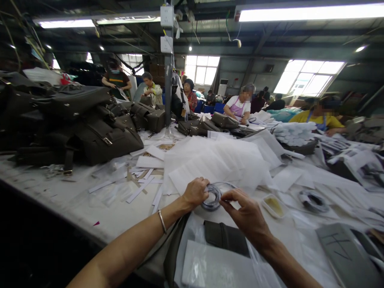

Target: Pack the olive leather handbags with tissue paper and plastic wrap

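A long workshop under strip lights, with one white counter (99, 216) running its length. On the counter lie a heap of dark bags (75, 124), a spread of thin white sheets (216, 160) and scattered paper strips (138, 190). At least six other people work at the far end. Two hands meet over one grey roll of tape (211, 196), which sits just above the counter. The left hand (195, 192) has its grip curled tight on the roll's left edge; the right hand (246, 214) pinches the roll's right side with thumb and forefinger. Below lies one dark wallet (226, 237); one small yellow-filled tray (273, 205) and a second tape roll (313, 200) lie to the right.
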The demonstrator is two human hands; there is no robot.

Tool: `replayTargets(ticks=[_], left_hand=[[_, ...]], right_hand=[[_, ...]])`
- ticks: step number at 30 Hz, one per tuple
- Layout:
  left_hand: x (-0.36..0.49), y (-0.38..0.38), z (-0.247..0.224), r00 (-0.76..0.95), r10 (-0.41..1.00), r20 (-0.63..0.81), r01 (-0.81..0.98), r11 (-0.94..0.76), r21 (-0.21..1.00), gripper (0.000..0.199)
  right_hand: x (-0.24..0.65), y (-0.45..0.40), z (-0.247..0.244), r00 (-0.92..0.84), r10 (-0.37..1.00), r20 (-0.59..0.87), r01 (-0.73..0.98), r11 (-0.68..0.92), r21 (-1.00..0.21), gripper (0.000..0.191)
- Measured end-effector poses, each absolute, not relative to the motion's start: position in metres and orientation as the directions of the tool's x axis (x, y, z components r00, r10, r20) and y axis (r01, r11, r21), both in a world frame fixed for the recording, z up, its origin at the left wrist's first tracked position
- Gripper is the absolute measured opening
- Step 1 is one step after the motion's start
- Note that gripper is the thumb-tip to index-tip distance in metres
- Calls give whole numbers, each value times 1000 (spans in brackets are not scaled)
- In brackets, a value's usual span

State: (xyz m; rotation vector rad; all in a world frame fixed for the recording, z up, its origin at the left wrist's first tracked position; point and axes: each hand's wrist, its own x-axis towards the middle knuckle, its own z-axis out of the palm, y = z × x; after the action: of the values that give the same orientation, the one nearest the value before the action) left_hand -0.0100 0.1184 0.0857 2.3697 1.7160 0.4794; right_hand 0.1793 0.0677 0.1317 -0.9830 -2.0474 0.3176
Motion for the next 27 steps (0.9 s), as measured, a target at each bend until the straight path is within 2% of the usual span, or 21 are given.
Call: replayTargets(ticks=[3,5,7,10,16,23,27], left_hand=[[-9,114,89,295,939,180,875,-341,345,25],[-10,113,91,296,936,190,870,-346,351,24],[-12,114,90,291,937,194,871,-344,351,25],[-13,120,85,295,939,177,871,-341,355,29],[-10,129,72,379,917,129,856,-400,329,45],[-4,131,71,392,913,114,884,-408,229,36],[-2,134,69,372,924,85,900,-381,211,29]], right_hand=[[175,86,125,-469,630,619,580,748,-322,11],[172,96,119,-519,589,619,569,779,-264,12],[173,103,117,-530,574,624,557,791,-254,11],[180,110,118,-457,599,657,580,761,-290,5],[200,107,115,-304,716,629,640,642,-421,18],[200,96,105,-245,787,566,615,577,-537,20],[199,94,106,-175,812,557,584,541,-605,21]])
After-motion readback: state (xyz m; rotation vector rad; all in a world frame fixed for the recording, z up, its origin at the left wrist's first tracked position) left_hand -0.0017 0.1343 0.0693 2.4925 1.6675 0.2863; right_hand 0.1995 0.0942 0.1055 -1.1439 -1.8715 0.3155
